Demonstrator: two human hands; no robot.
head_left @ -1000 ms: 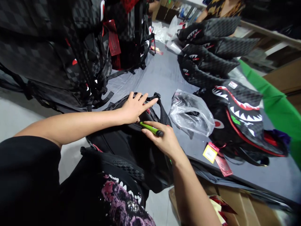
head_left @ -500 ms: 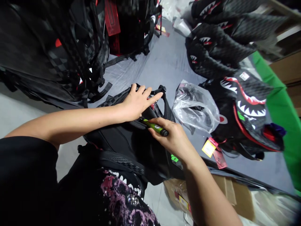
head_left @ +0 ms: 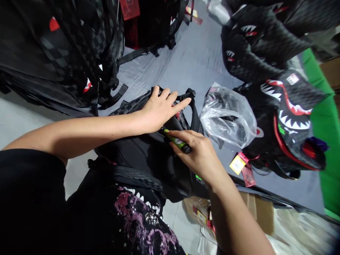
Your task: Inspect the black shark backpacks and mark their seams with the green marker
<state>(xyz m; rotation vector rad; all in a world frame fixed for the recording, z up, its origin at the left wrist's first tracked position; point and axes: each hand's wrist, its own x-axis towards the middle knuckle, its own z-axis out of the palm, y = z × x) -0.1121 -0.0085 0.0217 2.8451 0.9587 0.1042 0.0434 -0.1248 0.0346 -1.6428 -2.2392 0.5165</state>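
A black backpack (head_left: 148, 156) lies on its side at the table's edge, close to my body, its straps and buckle towards the far side. My left hand (head_left: 160, 109) rests on its upper edge with the fingers spread, pressing the fabric. In my right hand (head_left: 195, 148) is a slim green-and-black pen-like tool (head_left: 179, 141), gripped between thumb and fingers. Its dark tip points at the backpack beside my left palm; where exactly it touches is hidden. A bit of red-and-clear material (head_left: 178, 112) shows under my left fingers.
A clear plastic bag (head_left: 228, 117) lies right of the backpack. Beyond it are a shark-mouth backpack (head_left: 289, 117) with tags (head_left: 237, 164) and a stack of dark bags (head_left: 257, 42). More checkered backpacks (head_left: 61, 53) stand at left. Cardboard (head_left: 255, 209) lies below the table.
The view has shifted slightly, so the bags on the table sit a little differently. Both hands keep nearly the same pose on the backpack, the tool still in my right hand.
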